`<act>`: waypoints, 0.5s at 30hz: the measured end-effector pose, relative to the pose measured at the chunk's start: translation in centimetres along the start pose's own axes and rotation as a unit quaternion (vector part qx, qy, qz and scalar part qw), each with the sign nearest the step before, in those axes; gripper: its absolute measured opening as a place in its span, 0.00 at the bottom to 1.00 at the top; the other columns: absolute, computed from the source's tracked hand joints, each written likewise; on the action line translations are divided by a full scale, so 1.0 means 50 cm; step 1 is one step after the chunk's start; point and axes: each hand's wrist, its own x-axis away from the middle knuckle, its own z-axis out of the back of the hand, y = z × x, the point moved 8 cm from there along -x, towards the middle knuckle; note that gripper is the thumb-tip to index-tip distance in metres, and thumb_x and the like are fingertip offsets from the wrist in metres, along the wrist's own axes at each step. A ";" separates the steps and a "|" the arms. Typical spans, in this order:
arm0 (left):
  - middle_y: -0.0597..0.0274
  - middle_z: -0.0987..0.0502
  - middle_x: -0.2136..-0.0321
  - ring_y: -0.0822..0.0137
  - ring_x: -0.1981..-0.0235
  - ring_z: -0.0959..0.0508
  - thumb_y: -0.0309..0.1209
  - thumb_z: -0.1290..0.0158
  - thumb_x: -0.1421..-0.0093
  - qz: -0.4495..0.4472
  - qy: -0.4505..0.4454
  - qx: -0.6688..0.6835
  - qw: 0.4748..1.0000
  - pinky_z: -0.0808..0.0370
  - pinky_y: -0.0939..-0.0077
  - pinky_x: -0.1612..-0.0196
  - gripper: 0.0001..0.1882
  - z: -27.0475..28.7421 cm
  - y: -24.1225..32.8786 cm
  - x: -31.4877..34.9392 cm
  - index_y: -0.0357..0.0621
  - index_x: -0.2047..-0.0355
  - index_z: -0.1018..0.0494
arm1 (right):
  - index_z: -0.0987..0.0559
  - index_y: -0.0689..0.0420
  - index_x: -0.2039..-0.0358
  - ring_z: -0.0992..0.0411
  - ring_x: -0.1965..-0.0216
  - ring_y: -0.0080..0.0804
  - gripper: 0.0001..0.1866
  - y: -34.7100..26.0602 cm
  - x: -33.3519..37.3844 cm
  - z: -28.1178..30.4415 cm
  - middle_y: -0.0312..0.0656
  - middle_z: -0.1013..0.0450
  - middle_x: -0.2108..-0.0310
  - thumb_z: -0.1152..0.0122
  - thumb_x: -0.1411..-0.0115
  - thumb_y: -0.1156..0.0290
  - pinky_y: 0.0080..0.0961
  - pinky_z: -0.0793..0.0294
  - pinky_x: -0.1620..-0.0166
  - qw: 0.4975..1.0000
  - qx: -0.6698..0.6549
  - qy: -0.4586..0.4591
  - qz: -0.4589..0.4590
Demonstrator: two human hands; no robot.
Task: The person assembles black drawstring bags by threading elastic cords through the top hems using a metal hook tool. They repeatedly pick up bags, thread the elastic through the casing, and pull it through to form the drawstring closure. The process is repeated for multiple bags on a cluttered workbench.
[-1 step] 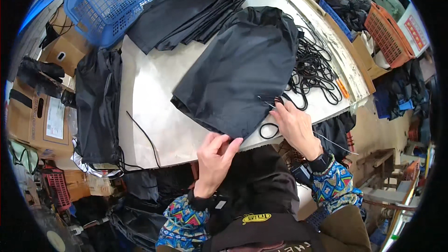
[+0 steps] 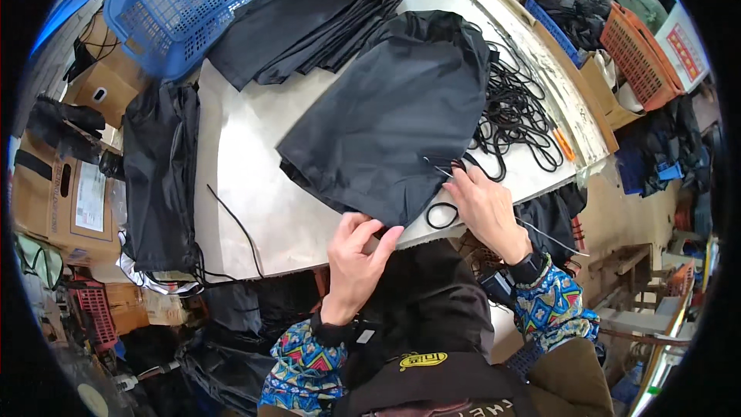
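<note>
A black fabric bag (image 2: 386, 120) lies flat on the pale table, its near corner at the front edge. My left hand (image 2: 359, 259) has its thumb and fingers closed on that corner. At the bag's right side my right hand (image 2: 485, 205) pinches a thin metal wire tool (image 2: 552, 239), which runs out beneath the palm to the right. The wire's other tip lies over the fabric, with black cord by the fingertips. A loop of black cord (image 2: 442, 216) rests on the table between my hands. How the cord joins the wire is too small to tell.
A tangle of black cord (image 2: 517, 120) lies right of the bag, beside an orange-handled tool (image 2: 564, 144). Behind are stacked black fabric pieces (image 2: 309, 19) and a blue plastic basket (image 2: 193, 0). Folded black fabric (image 2: 162, 177) hangs at the left edge, near a cardboard box (image 2: 73, 193).
The bag's left edge has shifted slightly up and to the left. Both hands keep nearly the same places and grips.
</note>
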 end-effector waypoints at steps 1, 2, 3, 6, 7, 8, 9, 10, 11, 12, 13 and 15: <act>0.57 0.24 0.71 0.69 0.78 0.27 0.31 0.39 0.46 -0.094 0.009 -0.024 0.995 0.31 0.76 0.73 0.11 -0.007 0.034 -0.019 0.34 0.70 0.24 | 0.27 0.60 0.64 0.29 0.77 0.47 0.10 0.005 0.004 0.000 0.46 0.32 0.74 0.43 0.41 0.67 0.36 0.29 0.77 1.000 0.000 -0.009 -0.014; 0.55 0.25 0.72 0.68 0.79 0.27 0.31 0.38 0.47 -0.187 0.018 -0.048 0.981 0.32 0.74 0.75 0.11 -0.014 0.066 -0.021 0.34 0.72 0.24 | 0.27 0.59 0.62 0.29 0.77 0.48 0.10 0.009 0.009 0.002 0.46 0.32 0.73 0.43 0.41 0.68 0.36 0.29 0.76 0.999 0.000 -0.018 -0.029; 0.55 0.26 0.75 0.72 0.79 0.29 0.32 0.39 0.46 -0.180 0.007 -0.002 0.984 0.33 0.78 0.74 0.12 -0.028 0.053 -0.022 0.33 0.70 0.24 | 0.26 0.59 0.62 0.29 0.77 0.46 0.09 0.005 0.011 0.014 0.46 0.31 0.73 0.43 0.42 0.70 0.35 0.29 0.76 0.999 -0.040 0.018 -0.030; 0.62 0.25 0.77 0.77 0.77 0.31 0.33 0.41 0.43 0.151 -0.048 0.131 0.979 0.34 0.80 0.73 0.12 -0.065 -0.059 -0.009 0.33 0.68 0.24 | 0.24 0.60 0.62 0.29 0.79 0.42 0.09 -0.010 0.034 0.043 0.46 0.29 0.74 0.40 0.43 0.71 0.31 0.30 0.77 0.981 -0.162 0.097 -0.042; 0.69 0.24 0.77 0.81 0.75 0.32 0.34 0.43 0.41 0.195 -0.028 0.247 0.949 0.34 0.82 0.73 0.13 -0.075 -0.069 -0.012 0.32 0.68 0.24 | 0.23 0.60 0.63 0.29 0.79 0.40 0.09 -0.020 0.051 0.045 0.46 0.29 0.74 0.38 0.44 0.71 0.30 0.30 0.76 0.972 -0.204 0.104 -0.053; 0.73 0.24 0.76 0.82 0.76 0.32 0.36 0.44 0.39 0.214 0.000 0.351 0.912 0.35 0.84 0.75 0.15 -0.085 -0.058 -0.018 0.33 0.71 0.23 | 0.22 0.61 0.64 0.29 0.80 0.38 0.10 -0.030 0.067 0.050 0.46 0.28 0.74 0.37 0.45 0.70 0.28 0.30 0.76 0.961 -0.244 0.112 -0.067; 0.68 0.23 0.71 0.79 0.72 0.27 0.35 0.46 0.38 0.255 -0.030 0.400 0.880 0.31 0.82 0.69 0.13 -0.106 -0.062 -0.016 0.35 0.67 0.23 | 0.22 0.61 0.66 0.29 0.80 0.35 0.12 -0.046 0.075 0.044 0.46 0.28 0.75 0.34 0.47 0.68 0.27 0.30 0.76 0.953 -0.278 0.065 -0.106; 0.62 0.21 0.66 0.75 0.67 0.23 0.34 0.48 0.37 0.294 -0.058 0.446 0.843 0.26 0.80 0.63 0.11 -0.127 -0.064 -0.009 0.38 0.64 0.22 | 0.21 0.62 0.68 0.29 0.80 0.33 0.13 -0.061 0.080 0.033 0.45 0.28 0.76 0.31 0.49 0.66 0.26 0.30 0.75 0.939 -0.311 0.018 -0.145; 0.67 0.23 0.71 0.78 0.71 0.26 0.35 0.47 0.37 0.312 -0.062 0.457 0.831 0.30 0.82 0.67 0.11 -0.135 -0.057 -0.004 0.40 0.69 0.24 | 0.22 0.62 0.67 0.29 0.79 0.33 0.17 -0.072 0.080 0.025 0.45 0.28 0.76 0.29 0.52 0.64 0.26 0.30 0.75 0.949 -0.288 0.001 -0.129; 0.71 0.26 0.75 0.81 0.75 0.30 0.37 0.46 0.38 0.327 -0.063 0.467 0.819 0.33 0.84 0.71 0.13 -0.139 -0.045 0.001 0.42 0.75 0.25 | 0.23 0.63 0.67 0.30 0.79 0.34 0.17 -0.082 0.076 0.027 0.45 0.29 0.76 0.30 0.51 0.64 0.27 0.30 0.75 0.952 -0.283 0.027 -0.115; 0.75 0.28 0.80 0.84 0.78 0.34 0.38 0.45 0.39 0.342 -0.064 0.477 0.807 0.37 0.86 0.75 0.16 -0.143 -0.038 0.006 0.44 0.81 0.26 | 0.24 0.64 0.67 0.30 0.79 0.35 0.16 -0.077 0.077 0.016 0.46 0.29 0.76 0.31 0.51 0.66 0.28 0.30 0.75 0.951 -0.285 0.032 -0.119; 0.75 0.30 0.81 0.84 0.79 0.35 0.38 0.44 0.39 0.328 -0.050 0.478 0.813 0.37 0.86 0.74 0.17 -0.139 -0.045 0.006 0.46 0.83 0.28 | 0.24 0.64 0.68 0.31 0.80 0.34 0.13 -0.072 0.072 0.017 0.45 0.30 0.76 0.33 0.50 0.69 0.27 0.31 0.75 0.946 -0.298 0.034 -0.126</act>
